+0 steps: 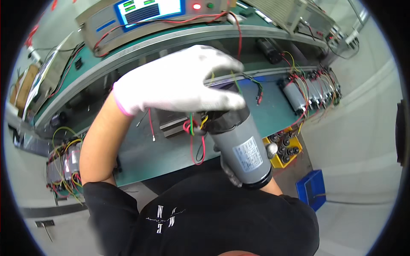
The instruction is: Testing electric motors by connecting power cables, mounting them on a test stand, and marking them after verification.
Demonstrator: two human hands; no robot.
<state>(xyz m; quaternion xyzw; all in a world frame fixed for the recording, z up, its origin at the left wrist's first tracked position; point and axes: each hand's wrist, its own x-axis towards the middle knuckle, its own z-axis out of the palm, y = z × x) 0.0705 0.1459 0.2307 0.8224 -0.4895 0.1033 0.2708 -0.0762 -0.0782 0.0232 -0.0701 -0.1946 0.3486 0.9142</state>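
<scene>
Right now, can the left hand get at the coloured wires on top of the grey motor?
Probably yes. The left hand already hovers over the wires at the top end of the grey motor, which the right hand grips lower down; nothing lies between.

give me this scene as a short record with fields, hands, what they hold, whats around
left hand: white-gloved left hand over the top end of the motor, at its wires
right hand: gloved right hand under the motor, grip mostly hidden
held item: grey cylindrical motor, tilted, black end caps
surface: green workbench
right: row of wired motors, yellow tray, blue bin
behind: test instrument with screen
</scene>
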